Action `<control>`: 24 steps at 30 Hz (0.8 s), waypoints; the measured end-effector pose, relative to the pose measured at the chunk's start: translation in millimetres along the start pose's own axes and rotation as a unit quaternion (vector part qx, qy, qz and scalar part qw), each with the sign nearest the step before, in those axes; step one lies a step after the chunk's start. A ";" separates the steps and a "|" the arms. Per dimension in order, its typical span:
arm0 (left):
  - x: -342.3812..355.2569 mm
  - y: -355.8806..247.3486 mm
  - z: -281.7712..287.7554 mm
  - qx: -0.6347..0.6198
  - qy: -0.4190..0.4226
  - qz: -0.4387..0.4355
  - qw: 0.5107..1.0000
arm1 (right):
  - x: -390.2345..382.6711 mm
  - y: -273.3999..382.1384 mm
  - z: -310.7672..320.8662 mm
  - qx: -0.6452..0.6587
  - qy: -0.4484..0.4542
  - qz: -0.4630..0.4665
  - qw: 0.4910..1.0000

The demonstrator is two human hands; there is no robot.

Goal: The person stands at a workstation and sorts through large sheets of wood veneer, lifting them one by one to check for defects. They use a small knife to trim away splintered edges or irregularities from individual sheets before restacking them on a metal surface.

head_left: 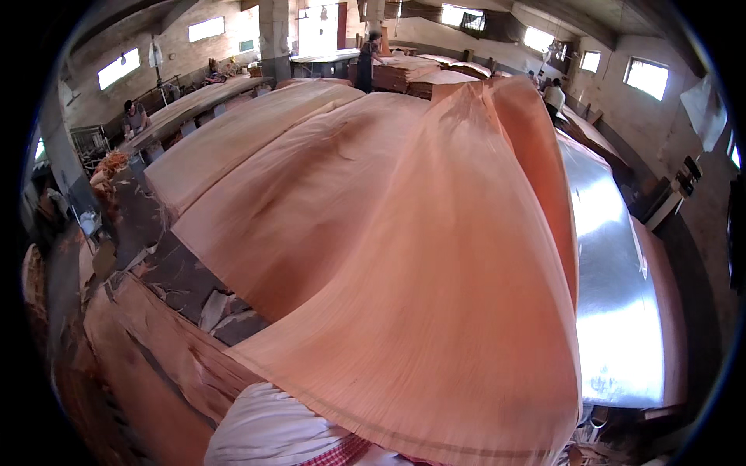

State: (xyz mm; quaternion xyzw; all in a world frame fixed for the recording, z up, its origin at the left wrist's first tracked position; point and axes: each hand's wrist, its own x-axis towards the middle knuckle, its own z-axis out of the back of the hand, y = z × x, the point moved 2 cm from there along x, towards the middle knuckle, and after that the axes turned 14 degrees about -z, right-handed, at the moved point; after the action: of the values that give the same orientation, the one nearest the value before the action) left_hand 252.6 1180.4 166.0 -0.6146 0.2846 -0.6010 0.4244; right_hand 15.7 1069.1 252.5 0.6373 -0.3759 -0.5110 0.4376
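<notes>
A broad orange-brown sheet of wood veneer point(458, 303) rises in front of me, bowed and draped. Its near edge sweeps low across the lower part of the view, and its right side curls up and over. Neither of my hands shows; the sheet covers the place where they might be. White cloth of my clothing point(272, 427) and a bit of red checked cloth point(342, 450) show below the sheet's near left edge. Beneath and left of the raised sheet lies a wide veneer stack point(311, 186), its top surface wavy.
To the right stands a shiny metal-topped table point(622, 311). Torn veneer scraps point(221, 311) litter the dark floor at left, beside more veneer sheets point(163, 342). A person point(367, 62) stands at far stacks; another point(136, 118) works at a long table at left.
</notes>
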 end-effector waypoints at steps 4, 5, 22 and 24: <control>46.6 34.9 -74.1 -0.015 0.030 0.001 0.999 | 60.6 41.5 74.7 -0.031 -0.063 0.038 0.997; 56.8 40.0 -95.5 -0.023 0.036 0.006 0.999 | 77.6 52.0 95.7 -0.044 -0.085 0.047 0.994; 251.2 67.0 -450.6 -0.029 0.091 -0.154 0.983 | 240.0 112.9 436.5 -0.092 -0.168 0.142 0.971; 261.2 63.9 -492.7 -0.011 0.083 -0.164 0.983 | 247.9 116.1 471.1 -0.099 -0.151 0.140 0.974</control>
State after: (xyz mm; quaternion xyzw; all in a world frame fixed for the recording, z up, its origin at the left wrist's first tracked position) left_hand -190.0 836.8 199.9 -0.6060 0.2210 -0.7077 0.2881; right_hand -401.4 718.9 237.2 0.4477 -0.4707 -0.5697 0.5034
